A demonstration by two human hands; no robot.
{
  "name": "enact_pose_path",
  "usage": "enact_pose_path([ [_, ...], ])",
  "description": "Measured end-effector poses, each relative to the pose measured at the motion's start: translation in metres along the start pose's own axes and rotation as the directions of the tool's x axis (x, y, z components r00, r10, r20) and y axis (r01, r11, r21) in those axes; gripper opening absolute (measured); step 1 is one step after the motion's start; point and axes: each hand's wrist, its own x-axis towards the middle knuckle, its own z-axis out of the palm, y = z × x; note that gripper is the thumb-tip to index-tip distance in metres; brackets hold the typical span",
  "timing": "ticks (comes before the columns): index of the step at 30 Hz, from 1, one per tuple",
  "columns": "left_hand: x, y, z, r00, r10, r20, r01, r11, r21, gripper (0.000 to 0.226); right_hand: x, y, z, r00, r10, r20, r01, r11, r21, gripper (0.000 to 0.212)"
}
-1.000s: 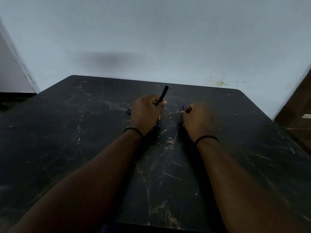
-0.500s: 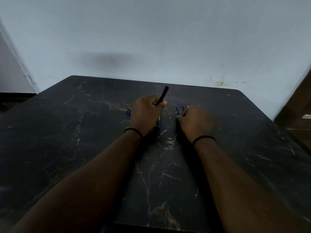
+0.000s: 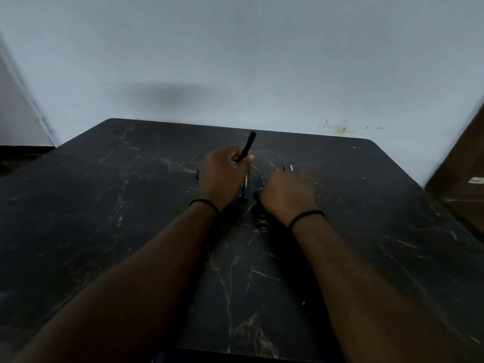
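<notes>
The black pen (image 3: 247, 145) is a slim, plain, dark stick with a rounded far end. It stands tilted above the far middle part of the table (image 3: 104, 205), with its upper end leaning to the far right. Its lower part is hidden inside the left hand (image 3: 222, 175). This hand is closed as a fist around the pen, with the thumb pressed on the shaft. A thin black band (image 3: 204, 205) sits on its wrist.

Just to the right of the left hand, some blue pens (image 3: 245, 188) lie on the dark, marble-patterned top, pointing from near to far. One of them has pale lettering on the barrel. A short blue end (image 3: 197, 174) shows at the left side of the same hand.

The right hand (image 3: 286, 195) is close beside the left one and a little nearer to the person. Its back is turned up and its fingers are curled down toward the table. Beyond its knuckles a blue tip (image 3: 284, 166) and a white tip (image 3: 291, 167) stick out. The fingers are hidden under the hand, so I cannot tell if they hold these pieces. Behind the table stands a pale wall (image 3: 235, 61).
</notes>
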Motion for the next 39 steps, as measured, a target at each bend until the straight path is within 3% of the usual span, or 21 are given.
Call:
enact_pose_path([
  [3, 0.001, 0.0, -0.002, 0.999, -0.01, -0.033, 0.009, 1.0, -0.01, 0.016, 0.001, -0.004, -0.004, 0.999, 0.035, -0.022, -0.033, 0.997, 0.071, 0.026],
  [6, 0.002, -0.001, -0.003, 0.999, 0.007, -0.039, -0.007, 1.0, 0.023, 0.015, 0.003, -0.006, -0.007, 0.987, 0.087, -0.136, -0.046, 0.959, 0.279, 0.023],
  [8, 0.002, -0.002, -0.003, 0.999, 0.03, -0.031, -0.028, 0.998, 0.05, 0.011, 0.001, -0.009, -0.009, 0.957, 0.077, -0.279, 0.044, 0.914, 0.403, 0.016],
  [11, 0.003, -0.004, -0.002, 0.999, 0.051, 0.015, -0.052, 0.995, 0.087, 0.01, -0.006, -0.011, -0.012, 0.844, 0.072, -0.531, 0.249, 0.825, 0.507, 0.016],
  [15, 0.005, -0.005, -0.001, 0.996, 0.053, 0.076, -0.061, 0.992, 0.107, 0.011, -0.006, -0.009, -0.015, 0.744, 0.125, -0.656, 0.409, 0.692, 0.595, 0.018],
  [20, 0.003, -0.002, -0.003, 0.99, 0.091, 0.106, -0.105, 0.986, 0.127, 0.015, -0.004, -0.01, -0.01, 0.73, 0.171, -0.662, 0.448, 0.612, 0.652, 0.009],
  [29, 0.003, 0.0, -0.002, 0.982, 0.124, 0.142, -0.143, 0.981, 0.128, 0.018, -0.002, -0.007, -0.008, 0.746, 0.171, -0.643, 0.417, 0.633, 0.652, 0.005],
  [39, -0.007, 0.01, -0.003, 0.978, 0.168, 0.124, -0.147, 0.976, -0.161, 0.023, 0.002, -0.005, -0.004, 0.825, 0.058, -0.561, 0.377, 0.684, 0.624, 0.016],
])
